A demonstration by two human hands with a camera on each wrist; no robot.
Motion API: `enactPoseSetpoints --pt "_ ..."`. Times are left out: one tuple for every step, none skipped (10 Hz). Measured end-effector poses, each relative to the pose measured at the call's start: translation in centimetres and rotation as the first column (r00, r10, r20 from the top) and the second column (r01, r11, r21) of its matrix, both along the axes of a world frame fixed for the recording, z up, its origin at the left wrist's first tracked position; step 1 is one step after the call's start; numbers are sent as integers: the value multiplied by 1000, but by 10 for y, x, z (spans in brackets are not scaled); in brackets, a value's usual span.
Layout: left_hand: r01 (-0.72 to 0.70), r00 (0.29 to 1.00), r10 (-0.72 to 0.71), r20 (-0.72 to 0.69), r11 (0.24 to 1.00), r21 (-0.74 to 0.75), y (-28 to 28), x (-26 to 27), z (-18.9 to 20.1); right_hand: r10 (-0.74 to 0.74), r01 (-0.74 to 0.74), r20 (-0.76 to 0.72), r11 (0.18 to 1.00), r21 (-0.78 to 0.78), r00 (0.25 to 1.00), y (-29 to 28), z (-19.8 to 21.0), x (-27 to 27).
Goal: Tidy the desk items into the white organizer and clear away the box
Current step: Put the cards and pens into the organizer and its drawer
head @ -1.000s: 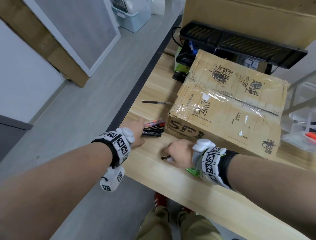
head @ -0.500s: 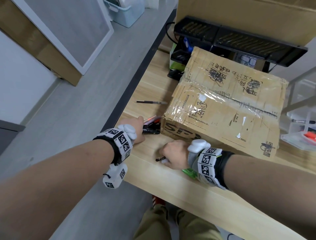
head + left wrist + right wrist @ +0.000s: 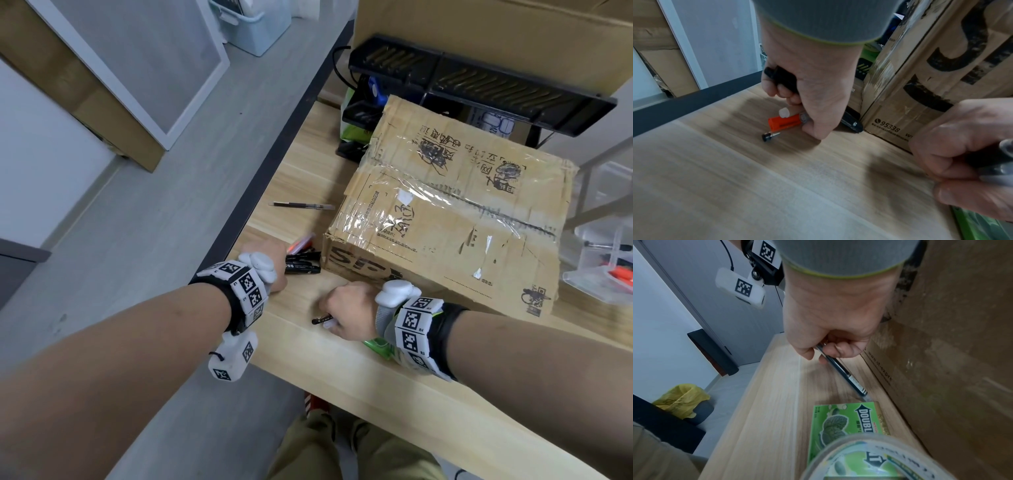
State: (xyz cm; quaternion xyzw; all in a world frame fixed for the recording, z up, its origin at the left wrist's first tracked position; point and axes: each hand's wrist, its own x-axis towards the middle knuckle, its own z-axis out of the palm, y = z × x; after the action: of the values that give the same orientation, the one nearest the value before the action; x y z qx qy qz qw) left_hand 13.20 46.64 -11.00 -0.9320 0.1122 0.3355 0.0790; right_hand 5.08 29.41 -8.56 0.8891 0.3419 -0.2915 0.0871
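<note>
A taped cardboard box (image 3: 445,222) fills the middle of the wooden desk (image 3: 342,370). At its near left corner lies a bundle of pens (image 3: 303,262). My left hand (image 3: 274,255) is curled over their ends, with a black marker (image 3: 781,78) in the fingers and an orange-capped pen (image 3: 784,124) under the palm. Just in front of the box my right hand (image 3: 337,315) grips a black pen (image 3: 840,368), its tip lying on the desk. One more pen (image 3: 301,205) lies alone, farther back on the left.
A green gum box (image 3: 846,421) and a round clear tub (image 3: 869,459) lie under my right wrist. A clear plastic organizer (image 3: 599,277) with pens stands at the right edge. A black shelf (image 3: 479,85) and clutter stand behind the box. The desk's left edge drops to the floor.
My left hand has slid a little farther over the pen bundle and curled on it. The right hand keeps its pen in nearly the same spot.
</note>
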Motion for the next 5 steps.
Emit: enactPoseSetpoints --pt "3 1000 -3 4 1000 22 1 -4 1 -3 3 15 1000 5 1000 -1 0 0" --pt "-5 1000 5 5 1000 25 0 -7 2 -2 2 16 1000 14 1000 -2 -1 -1" --pt "-25 1000 25 10 999 24 0 -11 2 1 -1 6 1000 16 1000 -3 -3 -2" --pt "-32 999 31 26 999 16 2 -15 -2 0 1 -9 1000 10 1000 -4 -5 -4" --pt "-69 998 69 5 997 32 0 -22 7 -1 1 -13 1000 13 1000 -3 -6 -5"
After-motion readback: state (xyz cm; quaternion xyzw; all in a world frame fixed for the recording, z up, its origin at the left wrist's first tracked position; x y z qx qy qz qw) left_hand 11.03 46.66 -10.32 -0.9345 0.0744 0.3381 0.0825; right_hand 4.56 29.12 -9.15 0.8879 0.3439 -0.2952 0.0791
